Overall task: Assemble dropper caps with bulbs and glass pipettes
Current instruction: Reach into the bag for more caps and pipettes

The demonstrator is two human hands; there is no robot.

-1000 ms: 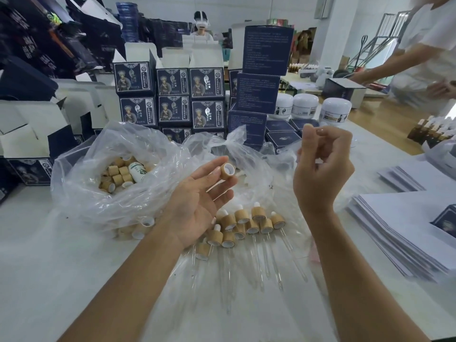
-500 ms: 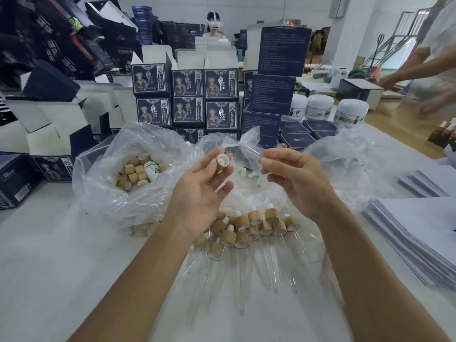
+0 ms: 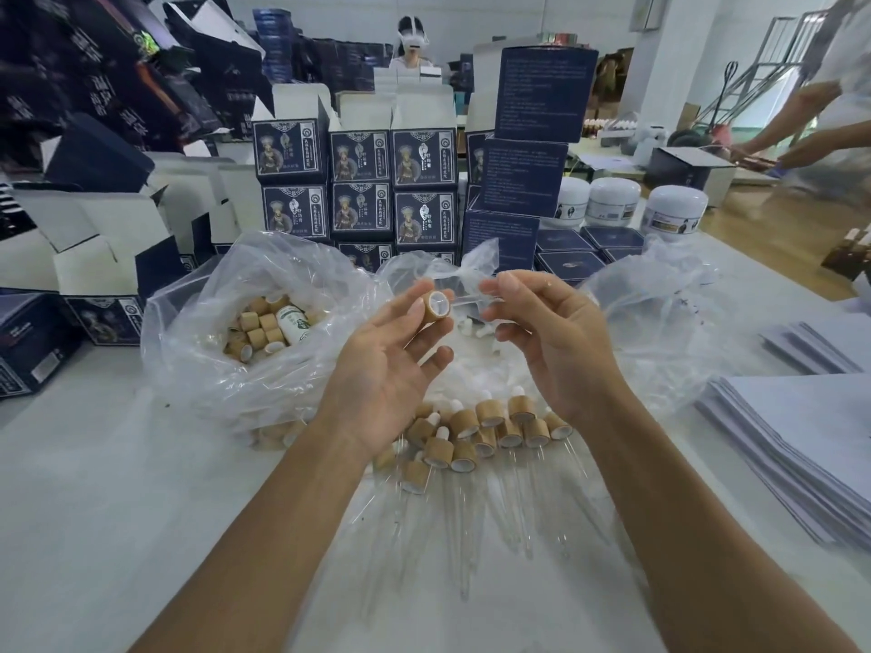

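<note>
Pinching cap (image 3: pixel 436 307), right hand (image 3: pixel 549 341) gripping pipette (image 3: pixel 471 299)

Left hand (image 3: pixel 391 365): palm up, thumb and fingertips pinching, other fingers relaxed.
Right hand (image 3: pixel 551 341): raised opposite, fingers curled, pinching.

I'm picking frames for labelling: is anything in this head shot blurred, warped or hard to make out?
Head view: the person at far right is motion-blurred; box stacks and edges bow from the wide-angle lens; the glass pipette in the right hand nearly vanishes against clear plastic; the wooden cap in the left hand is sharp.
</note>
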